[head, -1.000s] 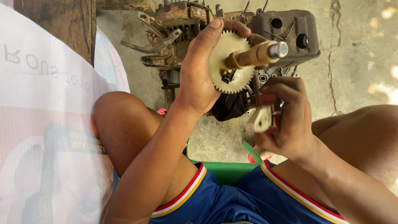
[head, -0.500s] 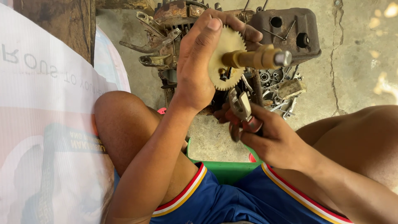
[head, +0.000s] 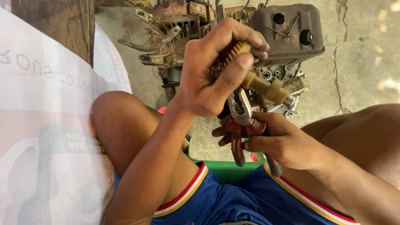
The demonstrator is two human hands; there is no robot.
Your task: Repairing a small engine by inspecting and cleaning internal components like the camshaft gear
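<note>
Head view. We hold the left hand [head: 208, 79] raised in the upper middle of the frame, fingers and thumb closed around a tan gear [head: 234, 52] that sits on a tan shaft [head: 266, 88]. The gear is inside the grip, between the thumb and the curled fingers; only part of its toothed rim shows above the thumb. The shaft projects out of the hand toward the lower right and ends in a thicker collar, clear of the fingers.

We hold the right hand [head: 275, 139] directly below the left hand, closed around the red handles of a pair of pliers [head: 241, 125]. The fingers wrap the handles from the right side; one handle sticks out below the hand. The metal jaws point upward, just under the left thumb and beside the base of the shaft. We cannot tell whether the jaws touch the shaft or the gear, as the left hand covers that spot.

Beyond both hands, a rusty engine [head: 179, 25] rests on the concrete floor [head: 362, 54], with a dark metal tank [head: 287, 31] to the upper right of the left hand. Loose metal parts [head: 287, 83] lie under the tank, behind the shaft. Below the right hand, a green container [head: 227, 168] shows between the knees, against blue shorts [head: 250, 200]. A white printed sheet [head: 41, 125] lies well to the left of the left arm.
</note>
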